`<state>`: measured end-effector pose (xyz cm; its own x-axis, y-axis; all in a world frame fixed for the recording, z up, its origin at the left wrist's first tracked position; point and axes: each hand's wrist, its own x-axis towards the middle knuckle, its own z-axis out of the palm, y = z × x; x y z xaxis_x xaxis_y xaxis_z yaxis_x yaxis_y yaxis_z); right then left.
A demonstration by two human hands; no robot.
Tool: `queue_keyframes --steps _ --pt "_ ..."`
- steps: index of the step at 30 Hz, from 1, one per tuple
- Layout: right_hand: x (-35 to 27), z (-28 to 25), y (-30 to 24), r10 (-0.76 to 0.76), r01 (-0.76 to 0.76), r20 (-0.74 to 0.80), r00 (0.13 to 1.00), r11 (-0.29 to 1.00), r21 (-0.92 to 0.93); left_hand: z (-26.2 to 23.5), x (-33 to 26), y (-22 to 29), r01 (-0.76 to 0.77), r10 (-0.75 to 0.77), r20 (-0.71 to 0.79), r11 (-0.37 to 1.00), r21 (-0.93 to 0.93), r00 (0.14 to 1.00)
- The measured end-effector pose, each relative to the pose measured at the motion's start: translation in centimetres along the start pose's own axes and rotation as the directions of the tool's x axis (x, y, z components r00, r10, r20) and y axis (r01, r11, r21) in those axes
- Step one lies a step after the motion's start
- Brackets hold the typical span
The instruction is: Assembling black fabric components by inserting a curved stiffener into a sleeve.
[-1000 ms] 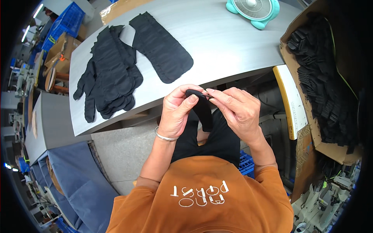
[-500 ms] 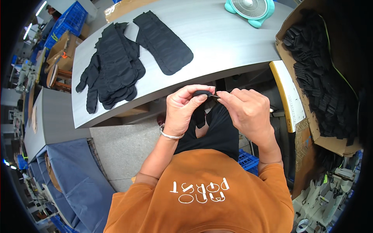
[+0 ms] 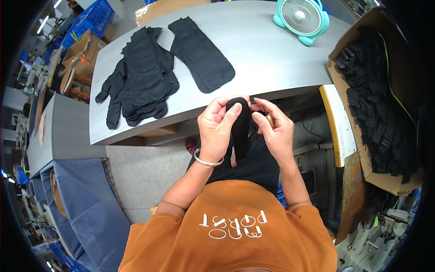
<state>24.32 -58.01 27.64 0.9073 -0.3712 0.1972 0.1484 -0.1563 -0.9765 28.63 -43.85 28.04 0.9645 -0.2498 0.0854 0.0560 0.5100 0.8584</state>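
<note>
My left hand (image 3: 216,129) is closed on a black fabric piece (image 3: 241,136), thumb on the front near its rounded top end. The rest of the piece hangs down over my lap. Just to the right, my right hand (image 3: 275,129) has its fingers curled around a slim tool with a tan handle (image 3: 270,120); its tip is hidden. The right fingertips are close to the fabric's edge, and I cannot tell whether they touch it. On the grey table ahead lie a pile of black fabric pieces (image 3: 147,77) and a separate black fabric stack (image 3: 204,56) with a rounded end.
A turquoise fan (image 3: 301,17) stands on the far part of the grey table (image 3: 263,50). At the right, a cardboard box (image 3: 334,75) holds many small black pieces. A yellow-edged white board (image 3: 337,127) stands beside it. Blue cloth (image 3: 90,195) covers something at lower left.
My right hand has come lower, and its tool's thin metal tip is no longer visible. The fabric in my left hand now stands upright with its long face showing. The view has shifted slightly.
</note>
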Motion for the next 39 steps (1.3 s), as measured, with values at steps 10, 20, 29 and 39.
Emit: queue_keyframes --steps 10,20,29,39 --pt "1.0 -1.9 -0.7 0.276 -0.382 0.309 0.91 0.846 0.371 -0.5 0.5 0.9 0.216 -0.162 0.36 0.97 -0.114 0.919" --pt "-0.7 -1.0 -3.2 -0.276 0.277 0.042 0.96 0.92 -0.277 -2.6 1.2 -0.2 0.11 -0.07 0.303 0.987 -0.116 0.95" --pt "-1.1 -1.1 -2.4 -0.53 0.533 0.178 0.829 0.652 -0.54 -2.7 0.6 0.1 0.198 -0.167 0.264 0.976 -0.093 0.95" --pt "-1.3 -0.8 -2.7 -0.513 0.538 0.261 0.818 0.523 -0.661 -3.1 0.7 -0.9 0.16 -0.155 0.231 0.987 -0.002 0.961"
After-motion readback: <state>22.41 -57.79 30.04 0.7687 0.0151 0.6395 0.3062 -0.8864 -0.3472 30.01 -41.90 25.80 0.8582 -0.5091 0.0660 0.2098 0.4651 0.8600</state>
